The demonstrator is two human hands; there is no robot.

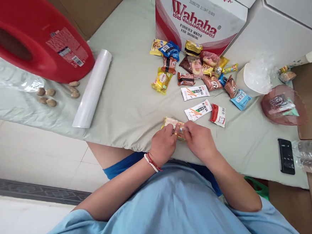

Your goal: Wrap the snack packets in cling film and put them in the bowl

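Near the front edge of the cloth-covered table (pixel 129 111), both my hands are closed on a yellowish snack packet (pixel 170 121). My left hand (pixel 165 142), with a bead bracelet at the wrist, grips its left part and covers much of it. At the packet's right end, my right hand (pixel 201 139) pinches with thumb and fingers. Just beyond lie two white snack sachets, the nearer sachet (pixel 198 110) and the farther sachet (pixel 195 93). A red and white packet (pixel 218 115) is beside them.
Behind the sachets, several wrapped snacks (pixel 185 79) lie before a Wahaha box (pixel 197 20). Leftward are a plastic film roll (pixel 92 91), nuts (pixel 51 92) and a red jug (pixel 57 42). Rightward are a paper cup (pixel 245 80), pink bowl (pixel 274 112), phone (pixel 286 156) and bottles (pixel 308 149).
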